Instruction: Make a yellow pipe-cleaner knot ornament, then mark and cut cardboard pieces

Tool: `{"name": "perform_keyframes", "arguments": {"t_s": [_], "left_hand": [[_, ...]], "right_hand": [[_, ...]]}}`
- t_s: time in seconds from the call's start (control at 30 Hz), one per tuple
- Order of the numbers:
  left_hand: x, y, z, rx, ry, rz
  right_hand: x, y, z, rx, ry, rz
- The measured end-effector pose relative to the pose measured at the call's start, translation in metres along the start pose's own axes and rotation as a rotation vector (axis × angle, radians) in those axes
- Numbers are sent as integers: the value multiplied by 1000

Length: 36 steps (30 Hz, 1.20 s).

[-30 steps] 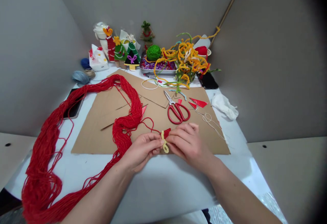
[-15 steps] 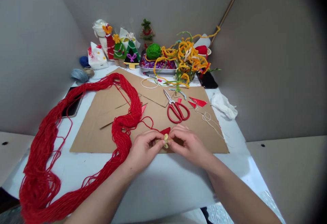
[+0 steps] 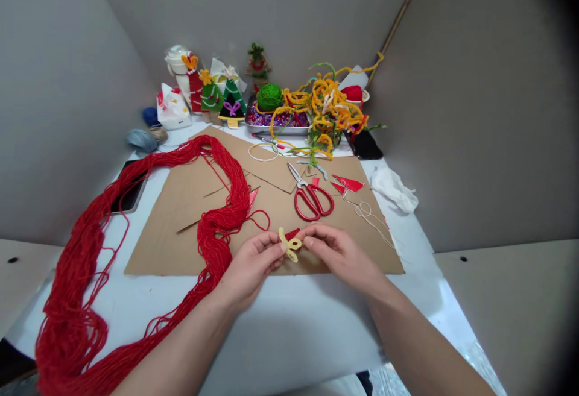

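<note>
Low in the middle, a pale yellow yarn bow [image 3: 290,245] with several loops is held up near the front edge of the cardboard. My left hand [image 3: 259,257] pinches its left side between thumb and forefinger. On the other side, my right hand [image 3: 332,250] is closed, its thumb and fingertips at the right loop of the bow. Just behind the bow is a small red yarn-covered piece [image 3: 293,234], mostly hidden by the fingers and the bow. Beyond my right hand lie red-handled scissors [image 3: 313,200], blades pointing away.
A large skein of red yarn [image 3: 81,245] loops across the left. Brown cardboard [image 3: 158,227] covers the table's middle. Red triangles [image 3: 350,184] with white thread lie at right, near a crumpled tissue [image 3: 394,190]. Behind stand a bead tray [image 3: 289,131], tangled orange yarn [image 3: 332,103] and small decorated trees [image 3: 211,97].
The bow's loops have spread out and show more fully between my hands. My right hand has shifted slightly right, away from my left fingertips. The view has tilted slightly.
</note>
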<state>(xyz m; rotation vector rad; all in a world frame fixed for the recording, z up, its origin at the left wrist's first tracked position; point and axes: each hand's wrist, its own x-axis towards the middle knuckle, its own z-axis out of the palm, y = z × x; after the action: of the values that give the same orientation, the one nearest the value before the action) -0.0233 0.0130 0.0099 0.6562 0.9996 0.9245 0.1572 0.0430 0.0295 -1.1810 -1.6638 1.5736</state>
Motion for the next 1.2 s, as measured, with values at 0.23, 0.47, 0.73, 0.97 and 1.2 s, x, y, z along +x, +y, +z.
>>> {"name": "perform_keyframes", "arguments": {"t_s": [0.23, 0.47, 0.73, 0.97, 1.2], "left_hand": [[-2, -1, 3, 125, 29, 17], [-3, -1, 9, 288, 75, 129], [-2, -6, 9, 21, 149, 96], [1, -8, 3, -46, 219, 123], [0, 0, 0, 108, 131, 114]], "right_hand": [[0, 3, 9, -86, 68, 0], [2, 8, 16, -53, 61, 31], [2, 12, 21, 35, 280, -73], [2, 15, 16, -197, 254, -268], [3, 12, 4, -618, 291, -601]]}}
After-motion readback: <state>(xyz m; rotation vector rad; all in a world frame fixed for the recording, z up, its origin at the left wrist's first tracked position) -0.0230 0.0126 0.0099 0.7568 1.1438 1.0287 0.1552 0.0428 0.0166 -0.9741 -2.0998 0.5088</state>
